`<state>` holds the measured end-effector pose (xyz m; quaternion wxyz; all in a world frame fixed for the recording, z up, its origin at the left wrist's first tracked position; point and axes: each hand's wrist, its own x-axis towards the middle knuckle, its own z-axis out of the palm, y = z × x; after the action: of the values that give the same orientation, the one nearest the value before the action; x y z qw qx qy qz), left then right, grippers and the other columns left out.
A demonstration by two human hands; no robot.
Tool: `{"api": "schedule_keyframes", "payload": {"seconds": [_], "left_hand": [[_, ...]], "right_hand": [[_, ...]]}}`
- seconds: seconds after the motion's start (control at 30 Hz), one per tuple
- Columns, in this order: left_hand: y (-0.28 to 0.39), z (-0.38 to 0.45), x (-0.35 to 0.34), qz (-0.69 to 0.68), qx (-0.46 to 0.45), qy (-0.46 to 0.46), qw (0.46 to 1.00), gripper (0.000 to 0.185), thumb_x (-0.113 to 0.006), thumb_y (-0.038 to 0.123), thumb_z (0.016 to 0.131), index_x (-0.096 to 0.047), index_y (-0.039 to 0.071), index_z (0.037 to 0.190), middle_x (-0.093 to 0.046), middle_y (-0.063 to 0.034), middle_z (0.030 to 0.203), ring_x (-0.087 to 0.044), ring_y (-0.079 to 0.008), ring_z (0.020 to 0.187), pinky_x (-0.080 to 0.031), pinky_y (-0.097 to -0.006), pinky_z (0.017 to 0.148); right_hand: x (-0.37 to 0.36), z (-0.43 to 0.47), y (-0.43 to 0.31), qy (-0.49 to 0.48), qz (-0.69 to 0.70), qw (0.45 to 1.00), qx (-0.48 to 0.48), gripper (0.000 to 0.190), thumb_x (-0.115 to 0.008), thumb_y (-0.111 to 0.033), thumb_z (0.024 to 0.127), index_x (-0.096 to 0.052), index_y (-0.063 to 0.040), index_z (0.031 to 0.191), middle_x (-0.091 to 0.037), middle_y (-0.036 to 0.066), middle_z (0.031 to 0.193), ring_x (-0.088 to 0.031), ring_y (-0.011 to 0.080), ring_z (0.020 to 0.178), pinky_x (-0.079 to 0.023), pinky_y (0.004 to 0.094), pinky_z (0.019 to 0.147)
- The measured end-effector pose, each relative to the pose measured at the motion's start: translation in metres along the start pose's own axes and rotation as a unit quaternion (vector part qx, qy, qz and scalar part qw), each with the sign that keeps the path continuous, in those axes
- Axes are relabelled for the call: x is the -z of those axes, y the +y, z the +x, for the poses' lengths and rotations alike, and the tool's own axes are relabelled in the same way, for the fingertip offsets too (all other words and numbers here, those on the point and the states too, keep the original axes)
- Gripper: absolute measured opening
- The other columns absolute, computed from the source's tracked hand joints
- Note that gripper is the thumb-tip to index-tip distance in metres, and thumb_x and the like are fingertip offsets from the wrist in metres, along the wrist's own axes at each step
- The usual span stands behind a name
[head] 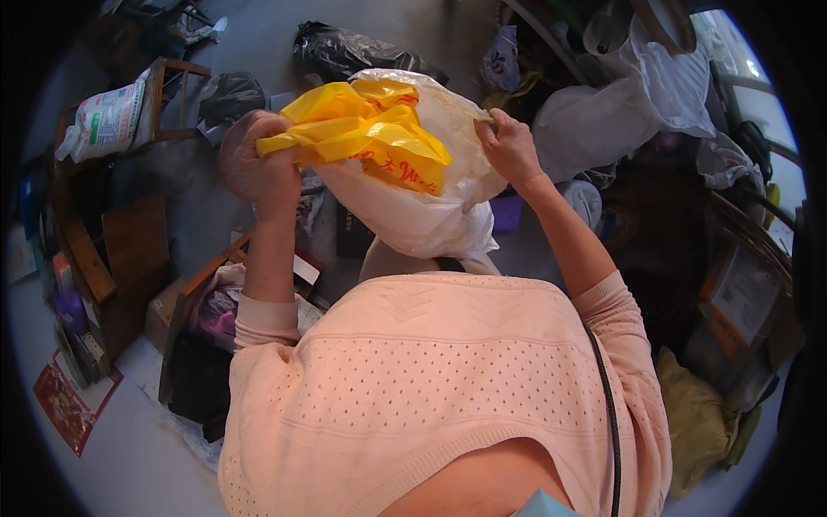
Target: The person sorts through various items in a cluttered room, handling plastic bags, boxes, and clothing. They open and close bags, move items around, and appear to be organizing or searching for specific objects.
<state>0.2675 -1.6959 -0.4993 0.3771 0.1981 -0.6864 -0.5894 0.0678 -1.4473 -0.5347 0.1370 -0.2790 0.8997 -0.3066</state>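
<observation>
My left hand point(265, 155) is closed around the gathered edge of a yellow plastic bag point(381, 132) with red writing. The yellow bag is bunched up and lies across the mouth of a large white plastic sack point(400, 220). With my right hand point(510, 145) I pinch the sack's rim on its right side, so its mouth gapes towards me. The sack hangs in front of my body, its lower part above my lap. Whether my left hand also grips the sack's rim is hidden by the yellow bag and my fingers.
A black plastic bag point(362, 48) lies on the floor ahead. To the left, a printed white sack point(106, 119) rests on wooden furniture beside another black bag point(231, 95). At right stand a big white sack point(594, 123), a white lidded container point(579, 203) and a yellowish bag point(694, 413).
</observation>
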Motion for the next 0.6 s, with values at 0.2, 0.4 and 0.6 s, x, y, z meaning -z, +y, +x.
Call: {"api": "schedule_keyframes", "payload": {"seconds": [0.2,0.4,0.6], "left_hand": [[-0.018,-0.015,0.089,-0.392,0.214,0.016,0.894,0.048,-0.058,0.044,0.084,-0.053,0.009,0.116,-0.051,-0.0137,0.123,-0.052,-0.0314,0.114,-0.042,-0.0480,0.098],[0.011,-0.031,0.097,-0.459,0.191,-0.067,0.865,0.068,-0.048,0.061,0.085,-0.044,0.013,0.133,-0.044,-0.0137,0.136,-0.045,-0.0330,0.124,-0.035,-0.0498,0.104],[0.033,-0.035,0.098,-0.366,-0.013,-0.015,0.931,0.034,-0.060,0.038,0.087,-0.052,0.014,0.110,-0.046,-0.0075,0.107,-0.047,-0.0231,0.099,-0.043,-0.0394,0.091]], "right_hand": [[0.029,-0.022,-0.051,-0.008,0.132,0.991,0.017,0.016,-0.053,-0.017,0.083,-0.056,-0.002,0.079,-0.059,0.025,0.073,-0.058,0.0447,0.071,-0.047,0.0480,0.063],[0.020,-0.031,-0.049,-0.005,0.107,0.993,0.051,0.014,-0.054,-0.014,0.082,-0.053,-0.001,0.077,-0.055,0.025,0.069,-0.058,0.0422,0.067,-0.046,0.0429,0.058],[0.058,-0.058,-0.062,-0.007,0.113,0.991,0.065,0.008,-0.055,-0.007,0.081,-0.051,-0.002,0.076,-0.052,0.019,0.059,-0.057,0.0359,0.053,-0.044,0.0365,0.049]]}}
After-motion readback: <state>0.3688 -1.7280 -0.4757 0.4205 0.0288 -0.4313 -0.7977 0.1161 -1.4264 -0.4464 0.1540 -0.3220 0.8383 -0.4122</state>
